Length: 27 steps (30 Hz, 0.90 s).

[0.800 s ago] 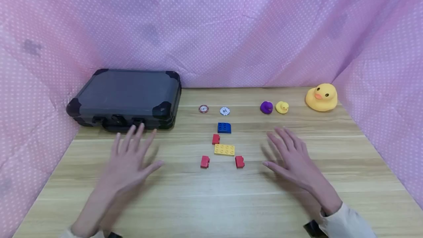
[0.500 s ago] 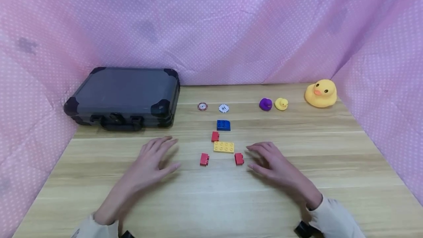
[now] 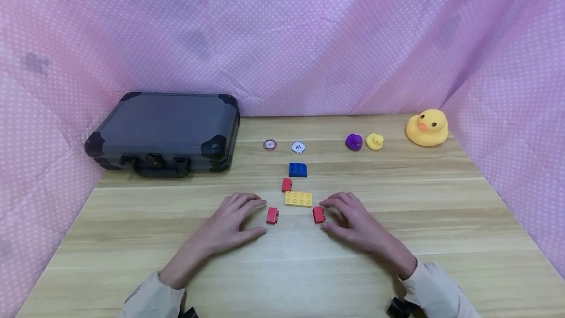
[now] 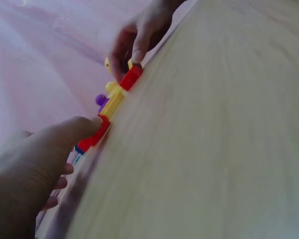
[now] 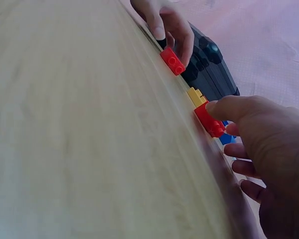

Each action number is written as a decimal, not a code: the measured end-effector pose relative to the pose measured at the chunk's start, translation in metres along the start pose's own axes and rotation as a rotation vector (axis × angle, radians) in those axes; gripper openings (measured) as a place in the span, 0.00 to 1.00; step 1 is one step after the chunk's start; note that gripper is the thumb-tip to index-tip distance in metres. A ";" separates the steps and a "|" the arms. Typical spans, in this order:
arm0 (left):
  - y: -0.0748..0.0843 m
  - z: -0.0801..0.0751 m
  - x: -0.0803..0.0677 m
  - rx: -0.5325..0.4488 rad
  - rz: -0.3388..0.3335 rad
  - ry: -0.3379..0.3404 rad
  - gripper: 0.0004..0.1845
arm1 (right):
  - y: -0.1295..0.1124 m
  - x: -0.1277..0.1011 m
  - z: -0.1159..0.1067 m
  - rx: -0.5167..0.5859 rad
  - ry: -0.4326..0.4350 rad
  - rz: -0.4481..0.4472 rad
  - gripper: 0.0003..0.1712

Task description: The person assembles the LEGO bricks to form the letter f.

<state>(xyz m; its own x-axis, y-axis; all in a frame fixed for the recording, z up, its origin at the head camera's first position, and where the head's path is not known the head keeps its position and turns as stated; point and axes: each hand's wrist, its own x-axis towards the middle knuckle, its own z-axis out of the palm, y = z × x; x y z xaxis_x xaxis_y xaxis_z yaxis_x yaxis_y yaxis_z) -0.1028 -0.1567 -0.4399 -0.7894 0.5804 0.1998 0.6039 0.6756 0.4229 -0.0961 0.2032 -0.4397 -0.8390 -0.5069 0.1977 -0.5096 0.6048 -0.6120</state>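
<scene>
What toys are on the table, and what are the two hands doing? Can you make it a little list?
left hand: fingers at the left red brick
right hand: fingers at the right red brick
between the hands: yellow brick, a third red brick beside it
behind those: blue brick, then two poker chips
ducks: purple duck, small yellow duck, big yellow duck
far left: closed dark case
surface: wooden table
</scene>
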 end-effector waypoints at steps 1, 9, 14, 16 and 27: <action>0.001 0.002 0.002 0.001 -0.002 -0.008 0.32 | 0.000 0.000 0.001 -0.001 0.002 -0.003 0.24; 0.009 0.010 0.015 -0.014 0.050 -0.021 0.28 | -0.001 0.001 0.003 -0.008 0.014 -0.001 0.21; 0.010 0.014 0.018 -0.014 0.077 -0.008 0.27 | -0.001 0.002 0.003 0.004 0.014 0.007 0.21; 0.010 0.015 0.018 -0.014 0.089 -0.001 0.27 | -0.001 0.003 0.004 0.006 0.015 0.006 0.21; 0.010 0.019 0.022 -0.038 0.121 0.016 0.20 | 0.000 0.005 0.005 0.006 0.019 -0.011 0.19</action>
<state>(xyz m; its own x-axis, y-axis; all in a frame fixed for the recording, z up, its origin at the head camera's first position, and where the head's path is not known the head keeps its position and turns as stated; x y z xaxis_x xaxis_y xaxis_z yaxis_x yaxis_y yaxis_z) -0.1118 -0.1290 -0.4481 -0.7129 0.6489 0.2658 0.6904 0.5834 0.4278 -0.0991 0.1979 -0.4432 -0.8369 -0.5017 0.2191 -0.5178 0.5955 -0.6142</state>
